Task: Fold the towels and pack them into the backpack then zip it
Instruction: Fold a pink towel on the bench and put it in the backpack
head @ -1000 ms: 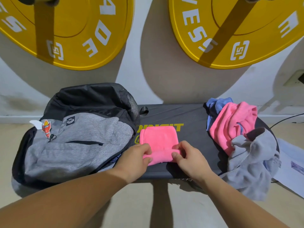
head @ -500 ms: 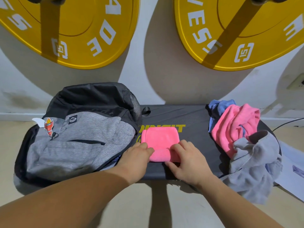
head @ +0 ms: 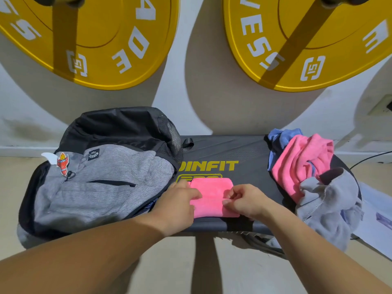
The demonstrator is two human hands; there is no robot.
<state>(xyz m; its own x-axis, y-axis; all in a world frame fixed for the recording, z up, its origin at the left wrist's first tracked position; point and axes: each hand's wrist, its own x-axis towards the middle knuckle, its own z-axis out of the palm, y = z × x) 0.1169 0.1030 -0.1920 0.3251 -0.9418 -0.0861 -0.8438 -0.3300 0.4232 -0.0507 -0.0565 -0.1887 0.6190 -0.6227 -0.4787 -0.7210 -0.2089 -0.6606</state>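
A pink towel (head: 212, 196), folded into a small rectangle, lies on the black bench pad (head: 239, 153). My left hand (head: 178, 200) rests flat on the towel's left edge with straight fingers. My right hand (head: 244, 200) pinches the towel's right edge between thumb and curled fingers. The grey and black backpack (head: 101, 179) lies on its back at the left of the bench, its side zip gaping near my left wrist. An unfolded pile sits at the right end: a pink towel (head: 301, 164), a blue towel (head: 280, 139) behind it and a grey towel (head: 331, 209) in front.
Two yellow weight plates (head: 101, 39) (head: 307, 43) lean against the white wall behind the bench. A black cable (head: 369, 160) and a sheet of paper (head: 377, 221) lie on the floor at the right. Bare tan floor spreads in front of the bench.
The folded pink towel has been folded over once more and now is smaller. My left hand has flattened onto its left edge; my right hand has shifted to pinch the right edge.
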